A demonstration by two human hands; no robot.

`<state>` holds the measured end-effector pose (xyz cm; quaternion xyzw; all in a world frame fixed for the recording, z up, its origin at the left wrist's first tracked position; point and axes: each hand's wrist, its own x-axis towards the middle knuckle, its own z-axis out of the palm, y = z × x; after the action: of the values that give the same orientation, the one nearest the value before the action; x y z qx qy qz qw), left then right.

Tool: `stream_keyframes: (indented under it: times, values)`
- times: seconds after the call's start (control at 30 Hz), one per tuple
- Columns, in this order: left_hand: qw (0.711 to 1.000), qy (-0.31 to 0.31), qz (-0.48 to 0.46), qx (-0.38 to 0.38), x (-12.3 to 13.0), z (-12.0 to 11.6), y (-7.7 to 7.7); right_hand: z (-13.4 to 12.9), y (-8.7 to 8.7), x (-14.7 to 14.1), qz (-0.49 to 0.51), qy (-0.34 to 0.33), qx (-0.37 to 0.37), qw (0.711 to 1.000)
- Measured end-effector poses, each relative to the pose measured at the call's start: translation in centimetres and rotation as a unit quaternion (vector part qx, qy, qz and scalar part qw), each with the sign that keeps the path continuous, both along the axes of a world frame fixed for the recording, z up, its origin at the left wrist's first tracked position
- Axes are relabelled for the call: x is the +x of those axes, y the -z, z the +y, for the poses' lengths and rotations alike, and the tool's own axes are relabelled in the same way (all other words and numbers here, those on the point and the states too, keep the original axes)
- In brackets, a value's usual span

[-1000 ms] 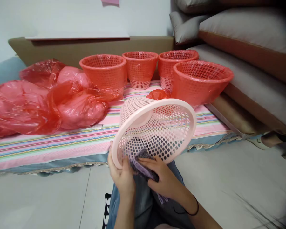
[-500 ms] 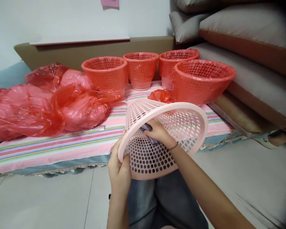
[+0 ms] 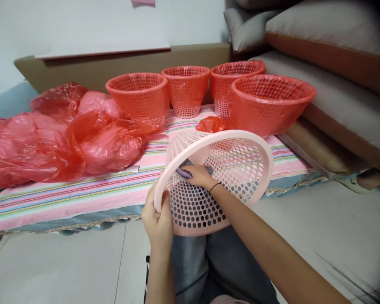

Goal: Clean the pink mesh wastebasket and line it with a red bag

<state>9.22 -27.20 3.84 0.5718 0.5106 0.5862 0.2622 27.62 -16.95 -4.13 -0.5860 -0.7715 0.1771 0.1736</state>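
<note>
A pale pink plastic basket (image 3: 262,169) with a pierced wall lies tilted over my knees, its wide mouth towards me. My left hand (image 3: 160,215) grips the rim at its left side, thumb inside and fingers around the outer wall. Inside the basket, my right hand (image 3: 199,175) is closed on a grey-purple cloth (image 3: 185,166) held against the inner wall. Part of the cloth shows beyond the hand, and some of it is hidden by the fingers. The basket's bottom points away, towards the striped sheet.
Several baskets wrapped in red plastic (image 3: 272,109) stand on the striped sheet (image 3: 98,198). Red plastic bags with pink contents (image 3: 110,147) lie at left. A crumpled red bag (image 3: 213,124) sits behind the pink basket. Stacked cushions (image 3: 329,38) rise at right.
My right hand has moved slightly left and down inside the basket with the cloth. My left hand keeps its hold on the rim. The view has shifted a little.
</note>
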Motion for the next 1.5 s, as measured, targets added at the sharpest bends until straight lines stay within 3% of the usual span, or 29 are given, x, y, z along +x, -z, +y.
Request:
stream_keyframes:
  times: [0.2,0.4,0.5,0.6,0.7,0.87,1.07,1.2,1.3,1.5]
  values:
    - [1.000,-0.015,0.003,0.015,0.7,-0.5,-0.1,-3.1,-1.5,-1.1,-0.004,0.030,-0.020,0.999]
    - [1.000,-0.001,0.013,0.014,0.8,-0.9,0.0,-12.4,-3.8,-1.9,0.013,0.035,-0.035,0.999]
    - [1.000,0.012,0.015,0.012,0.7,-1.0,-0.1,-17.1,-5.1,-1.7,0.073,0.043,-0.064,0.994]
    - [1.000,0.016,0.010,0.007,0.7,-0.9,-0.2,-19.6,-6.1,-1.0,0.157,0.036,-0.081,0.984]
    - [1.000,0.019,0.000,0.006,0.8,-0.8,-0.4,-19.4,-6.3,-0.3,0.235,0.093,-0.046,0.967]
    - [1.000,0.026,-0.005,0.014,0.8,-0.8,-0.2,-16.7,-5.2,-1.2,0.318,0.194,0.027,0.928]
    - [1.000,0.020,-0.010,0.008,0.7,-0.7,0.1,-15.3,-3.9,-2.4,0.215,0.112,-0.037,0.969]
    - [1.000,0.015,-0.012,0.006,0.6,-0.8,0.2,-14.2,-4.3,-2.2,0.193,0.135,0.042,0.971]
    - [1.000,0.015,-0.011,0.005,0.6,-0.9,0.3,-12.9,-3.9,-2.7,0.171,0.115,0.083,0.975]
    - [0.999,0.034,0.010,0.015,0.4,-0.6,0.8,-11.9,-1.5,-4.7,0.005,0.088,-0.058,0.994]
